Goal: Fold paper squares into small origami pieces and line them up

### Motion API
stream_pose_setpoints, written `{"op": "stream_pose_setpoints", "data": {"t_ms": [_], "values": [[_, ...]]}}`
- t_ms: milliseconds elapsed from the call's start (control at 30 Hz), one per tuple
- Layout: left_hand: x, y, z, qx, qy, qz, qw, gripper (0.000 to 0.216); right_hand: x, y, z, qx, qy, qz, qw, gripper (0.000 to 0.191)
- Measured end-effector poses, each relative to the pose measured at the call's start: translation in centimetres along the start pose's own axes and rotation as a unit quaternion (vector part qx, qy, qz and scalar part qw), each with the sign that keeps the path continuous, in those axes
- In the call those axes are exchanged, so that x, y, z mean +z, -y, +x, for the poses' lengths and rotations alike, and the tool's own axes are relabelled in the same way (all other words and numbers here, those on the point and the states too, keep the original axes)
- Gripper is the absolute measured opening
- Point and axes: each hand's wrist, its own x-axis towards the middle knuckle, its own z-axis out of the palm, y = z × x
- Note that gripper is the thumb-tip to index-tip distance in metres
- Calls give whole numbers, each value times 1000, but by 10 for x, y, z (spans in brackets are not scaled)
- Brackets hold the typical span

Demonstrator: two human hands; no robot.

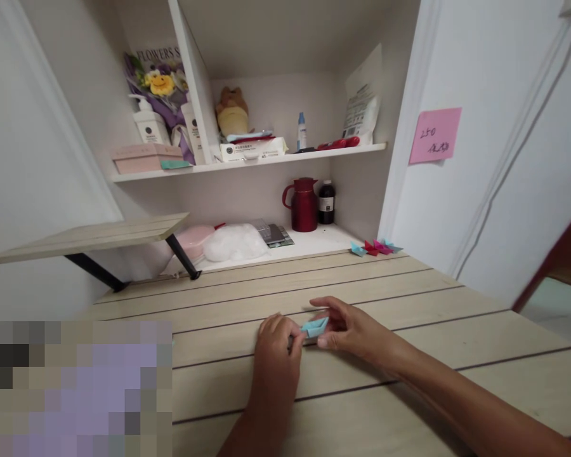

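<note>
A small light-blue folded paper boat (315,327) is held just above the wooden tabletop, between my two hands. My left hand (280,339) pinches its left end between thumb and fingers. On the other side, my right hand (346,327) curves around the boat's right end with thumb and fingers apart; whether a fingertip touches the paper I cannot tell. Several finished paper boats (372,247) in blue, red and pink stand in a row at the table's far right edge.
The striped wooden table (423,406) spreads below my hands. At its back left rises a small raised shelf (90,236) on black legs. Behind are a dark red jug (304,204), a dark bottle (327,202) and a white plastic bag (235,242). A pink note (435,134) sticks to the right wall.
</note>
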Motion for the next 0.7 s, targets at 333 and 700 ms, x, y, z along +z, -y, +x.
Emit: {"op": "stream_pose_setpoints", "data": {"t_ms": [333,700], "values": [[0,-6,-2,157,-64,36,985,21,14,-3,2,19,-50,107,993,58],[-2,-10,-2,79,-60,13,995,15,9,5,0,19,-67,94,993,19]]}}
